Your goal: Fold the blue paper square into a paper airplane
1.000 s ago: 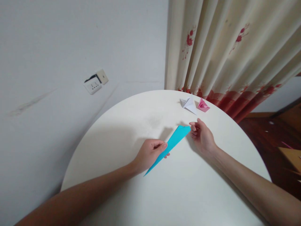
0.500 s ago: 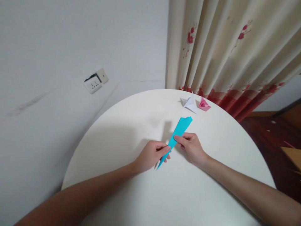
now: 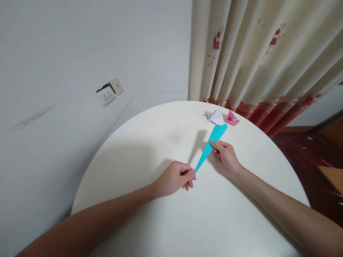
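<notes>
A long, narrow piece of folded blue paper [image 3: 205, 152] is held slanting above the table, its wide end up and to the right and its pointed end toward me. My left hand [image 3: 180, 177] pinches the pointed end between thumb and fingers, which cover the tip. Higher up, near the wide part, my right hand [image 3: 224, 155] grips the paper's edge with its thumb on top. Some of the right fingers are tucked underneath.
On the far edge of the round white table [image 3: 120, 164] stand a folded white paper piece [image 3: 215, 116] and a smaller pink one [image 3: 232, 119]. Behind them hangs a cream and red curtain [image 3: 249, 64]. The left wall bears a power socket [image 3: 105, 96].
The blue paper has moved up and to the right along with my right hand. My left hand now holds it at its pointed end, rather than farther up.
</notes>
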A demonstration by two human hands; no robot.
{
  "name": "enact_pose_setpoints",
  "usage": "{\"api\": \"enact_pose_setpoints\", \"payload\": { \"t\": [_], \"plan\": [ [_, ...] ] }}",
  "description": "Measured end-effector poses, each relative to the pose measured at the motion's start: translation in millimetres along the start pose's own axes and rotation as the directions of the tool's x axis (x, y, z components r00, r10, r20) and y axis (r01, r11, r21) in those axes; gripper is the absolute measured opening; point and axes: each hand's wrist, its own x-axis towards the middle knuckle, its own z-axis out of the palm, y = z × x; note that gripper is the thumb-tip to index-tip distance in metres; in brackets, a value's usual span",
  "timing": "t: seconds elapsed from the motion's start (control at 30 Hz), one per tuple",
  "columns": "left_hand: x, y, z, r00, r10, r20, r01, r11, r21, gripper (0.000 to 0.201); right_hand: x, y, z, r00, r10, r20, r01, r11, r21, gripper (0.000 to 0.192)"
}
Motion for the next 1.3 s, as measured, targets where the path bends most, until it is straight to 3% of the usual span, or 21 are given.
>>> {"api": "enact_pose_setpoints", "payload": {
  "t": [0.3,0.57,0.8,0.93,1.03,1.17,1.3],
  "plan": [
    [8,-11,-0.3,0.990,0.062,-0.128,-0.081,0.985,-0.150,0.059,5,-3,-5,1.000,-0.024,-0.010,0.025,0.999,0.027,0.042],
    [3,-2,-3.5,1.000,-0.009,-0.023,0.009,0.999,-0.034,0.036,-6,5,8,1.000,-0.014,0.017,0.015,0.999,-0.049,0.043],
    [-2,1,-4.0,0.999,0.045,0.015,-0.046,0.995,0.090,0.033,16,-14,-13,0.994,-0.090,-0.065,0.092,0.996,0.021,0.039],
    [3,-2,-8.6,0.962,0.174,-0.209,-0.144,0.978,0.148,0.033,19,-20,-18,0.983,-0.154,-0.098,0.149,0.987,-0.054,0.035],
    [6,-5,-8.1,0.946,0.201,-0.255,-0.189,0.979,0.071,0.026,5,-11,-5,0.988,-0.148,-0.051,0.130,0.958,-0.256,0.030],
    [5,-7,0.8,0.984,0.157,-0.089,-0.159,0.987,-0.009,0.049,-21,7,19,0.990,-0.089,0.114,0.129,0.895,-0.427,0.030],
    [3,-8,4.2,0.986,0.163,-0.027,-0.162,0.986,0.026,0.025,-33,16,27,0.967,0.072,0.246,0.035,0.915,-0.402,0.038]
  ]
}}
